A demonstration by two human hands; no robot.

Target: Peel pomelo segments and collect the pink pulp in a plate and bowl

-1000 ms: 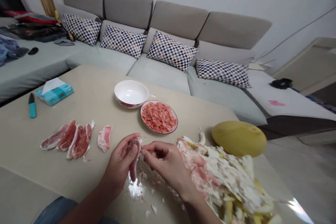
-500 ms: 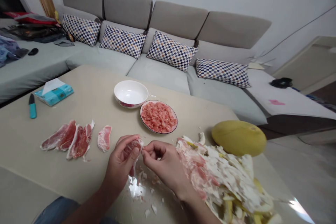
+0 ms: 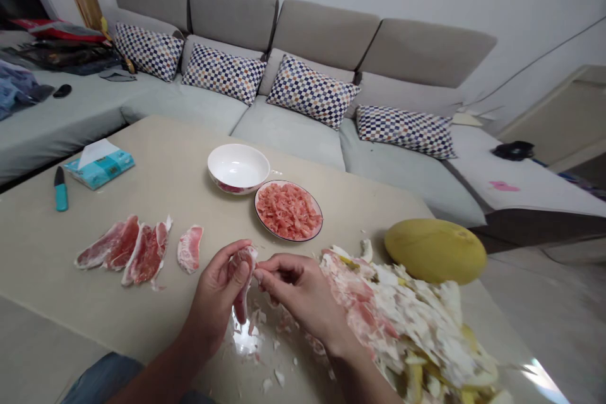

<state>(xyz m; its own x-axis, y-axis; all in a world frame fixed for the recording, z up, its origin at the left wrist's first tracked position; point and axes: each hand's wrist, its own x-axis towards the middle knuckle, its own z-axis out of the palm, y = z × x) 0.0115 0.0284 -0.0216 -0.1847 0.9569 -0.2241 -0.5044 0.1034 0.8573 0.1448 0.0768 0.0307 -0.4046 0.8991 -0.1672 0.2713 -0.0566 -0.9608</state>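
Observation:
My left hand (image 3: 213,297) grips a peeled pomelo segment (image 3: 242,284), which hangs down past my fingers. The fingertips of my right hand (image 3: 298,290) pinch the segment's upper edge. To the right lies a heap of pomelo peel and pith (image 3: 402,322), touching my right wrist. Beyond it sits a whole yellow pomelo (image 3: 435,251). Several peeled segments (image 3: 124,246) lie in a row left of my hands, with one more (image 3: 190,249) nearest them. A plate (image 3: 256,208) holds pink pomelo flesh (image 3: 288,211).
A white bowl (image 3: 238,167) stands on the beige table (image 3: 118,322) beside the plate. At the left are a tissue packet (image 3: 99,165) and a teal-handled knife (image 3: 61,189). Scraps of pith lie under my hands. A grey sofa (image 3: 303,31) with checkered cushions runs behind the table.
The segment has swung from a curled, more level position to hanging downward in my left hand. My right fingertips still pinch its edge. The view has shifted slightly.

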